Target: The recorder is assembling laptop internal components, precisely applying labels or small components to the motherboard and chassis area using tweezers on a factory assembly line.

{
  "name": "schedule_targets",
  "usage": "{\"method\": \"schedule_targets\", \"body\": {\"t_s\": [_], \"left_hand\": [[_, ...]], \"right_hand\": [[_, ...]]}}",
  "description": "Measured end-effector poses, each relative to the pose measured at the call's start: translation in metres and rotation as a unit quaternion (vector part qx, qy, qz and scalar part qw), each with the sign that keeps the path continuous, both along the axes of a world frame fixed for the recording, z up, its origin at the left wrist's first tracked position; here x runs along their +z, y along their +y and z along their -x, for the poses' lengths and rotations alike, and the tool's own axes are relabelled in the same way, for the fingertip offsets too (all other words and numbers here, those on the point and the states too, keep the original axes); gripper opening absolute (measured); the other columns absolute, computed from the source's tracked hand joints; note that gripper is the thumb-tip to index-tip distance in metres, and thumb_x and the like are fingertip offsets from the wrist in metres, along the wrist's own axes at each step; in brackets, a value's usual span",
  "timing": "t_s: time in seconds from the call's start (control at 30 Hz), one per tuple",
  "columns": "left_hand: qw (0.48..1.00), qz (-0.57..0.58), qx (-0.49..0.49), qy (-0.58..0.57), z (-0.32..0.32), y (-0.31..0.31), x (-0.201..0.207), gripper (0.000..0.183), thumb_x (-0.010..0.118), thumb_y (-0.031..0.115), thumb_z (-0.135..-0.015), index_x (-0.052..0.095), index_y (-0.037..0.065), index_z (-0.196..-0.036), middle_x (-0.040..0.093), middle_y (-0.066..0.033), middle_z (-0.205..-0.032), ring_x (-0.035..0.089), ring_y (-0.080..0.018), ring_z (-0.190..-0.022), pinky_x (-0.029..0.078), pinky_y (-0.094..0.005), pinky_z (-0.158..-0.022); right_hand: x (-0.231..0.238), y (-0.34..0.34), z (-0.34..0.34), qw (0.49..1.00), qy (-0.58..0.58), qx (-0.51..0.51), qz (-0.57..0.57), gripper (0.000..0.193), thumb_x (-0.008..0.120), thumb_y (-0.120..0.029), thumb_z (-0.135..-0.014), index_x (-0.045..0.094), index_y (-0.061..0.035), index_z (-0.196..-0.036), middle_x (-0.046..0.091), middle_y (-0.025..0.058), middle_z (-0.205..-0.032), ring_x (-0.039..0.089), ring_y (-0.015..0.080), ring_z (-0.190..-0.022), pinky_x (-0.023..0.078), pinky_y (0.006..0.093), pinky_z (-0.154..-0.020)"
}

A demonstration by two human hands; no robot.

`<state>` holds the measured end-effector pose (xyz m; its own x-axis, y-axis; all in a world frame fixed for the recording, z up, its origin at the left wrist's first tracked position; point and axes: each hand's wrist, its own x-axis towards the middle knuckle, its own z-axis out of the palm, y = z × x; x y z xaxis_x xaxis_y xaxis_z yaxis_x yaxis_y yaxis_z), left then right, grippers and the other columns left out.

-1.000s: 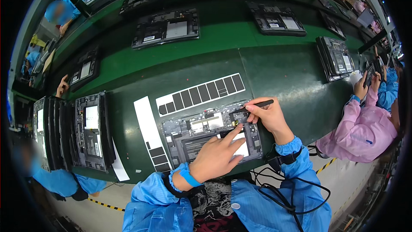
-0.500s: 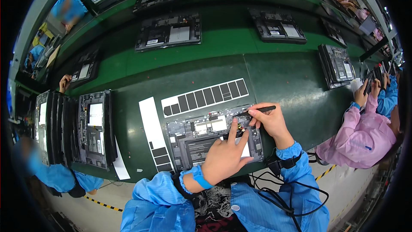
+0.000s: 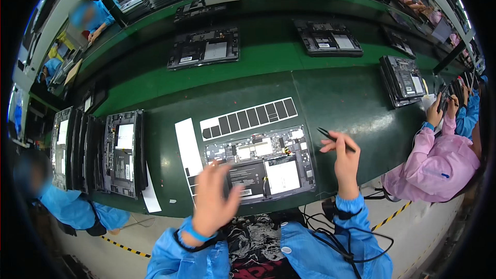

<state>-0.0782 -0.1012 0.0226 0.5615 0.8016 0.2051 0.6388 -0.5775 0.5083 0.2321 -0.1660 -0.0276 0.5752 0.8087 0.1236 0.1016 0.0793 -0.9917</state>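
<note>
An opened laptop base [image 3: 308, 163] lies in front of me, with its circuit board, black battery and a white rectangular panel exposed. My right hand [image 3: 346, 163] is to the right of the laptop base and grips black tweezers [image 3: 325, 134], tips pointing up and left. Over the base's left edge is my left hand [image 3: 213, 201], motion-blurred, with thumb and fingers apart and nothing visible in it. It hides part of the base. A white sheet of black rectangular stickers [image 3: 250, 119] lies just beyond the base. A second, partly bare sticker sheet [image 3: 187, 142] lies to its left.
Stacked laptop bases [image 3: 124, 160] stand at the left, another stack [image 3: 405, 82] at the right. More bases [image 3: 204, 49] lie on the green surface ahead. Co-workers sit at both sides, one in a pink smock [image 3: 434, 160]. A black cable [image 3: 351, 253] hangs by my right sleeve.
Both hands have come off the circuit board. My left hand moved left and toward me; my right moved right with the tweezers. The white panel and yellow wires now show fully.
</note>
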Motion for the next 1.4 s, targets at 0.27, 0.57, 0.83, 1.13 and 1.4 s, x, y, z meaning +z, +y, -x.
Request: {"method": "schedule_targets", "body": {"t_s": [0.27, 0.57, 0.83, 1.13, 1.4], "left_hand": [[0.865, 0.458, 0.124, -0.163, 0.047, -0.014, -0.001, 0.057, 0.068, 0.017, -0.084, 0.043, 0.004, -0.134, 0.049, -0.021, -0.128, 0.054, -0.0267, -0.112, 0.049, -0.0368, -0.089], [0.915, 0.277, -0.103, -0.274, -0.007, 0.084, 0.032, 0.064, 0.068, 0.018, -0.085, 0.037, 0.0, -0.138, 0.046, -0.017, -0.136, 0.049, -0.0258, -0.122, 0.046, -0.0371, -0.094], [0.81, 0.313, 0.343, -0.358, 0.04, 0.361, -0.041, 0.059, 0.078, 0.037, -0.071, 0.062, -0.004, -0.111, 0.064, -0.0134, -0.097, 0.062, -0.0266, -0.072, 0.052, -0.0386, -0.072], [0.724, 0.469, 0.149, -0.484, 0.061, 0.423, -0.059, 0.023, 0.068, 0.012, -0.084, 0.059, -0.003, -0.099, 0.059, -0.0125, -0.099, 0.058, -0.0244, -0.095, 0.052, -0.0352, -0.086], [0.702, 0.321, 0.226, -0.595, 0.074, 0.345, 0.055, 0.021, 0.06, 0.008, -0.085, 0.056, -0.003, -0.102, 0.061, -0.0149, -0.098, 0.062, -0.0287, -0.09, 0.055, -0.0406, -0.081]], "right_hand": [[-0.006, -0.03, 0.049, 0.925, -0.34, 0.091, 0.146, 0.05, 0.058, -0.017, -0.09, 0.044, 0.0008, -0.134, 0.052, 0.024, -0.129, 0.044, 0.0379, -0.127, 0.034, 0.0402, -0.106], [-0.017, -0.026, -0.041, 0.952, 0.235, -0.126, -0.15, 0.038, 0.057, -0.003, -0.09, 0.05, 0.0066, -0.126, 0.059, 0.0171, -0.119, 0.059, 0.0218, -0.107, 0.048, 0.0323, -0.092], [-0.025, -0.05, -0.062, 0.93, 0.197, -0.223, -0.217, 0.039, 0.053, -0.001, -0.093, 0.045, 0.0046, -0.13, 0.058, 0.0163, -0.118, 0.061, 0.0213, -0.102, 0.05, 0.034, -0.089], [-0.021, -0.073, -0.047, 0.933, 0.22, -0.218, -0.184, 0.04, 0.06, -0.004, -0.09, 0.048, 0.0057, -0.126, 0.06, 0.0165, -0.11, 0.063, 0.0206, -0.096, 0.053, 0.0327, -0.084], [0.019, 0.101, 0.02, 0.969, 0.191, -0.095, -0.127, 0.036, 0.057, -0.001, -0.091, 0.049, 0.0049, -0.126, 0.059, 0.0118, -0.108, 0.058, 0.0167, -0.094, 0.048, 0.0292, -0.086]]}}
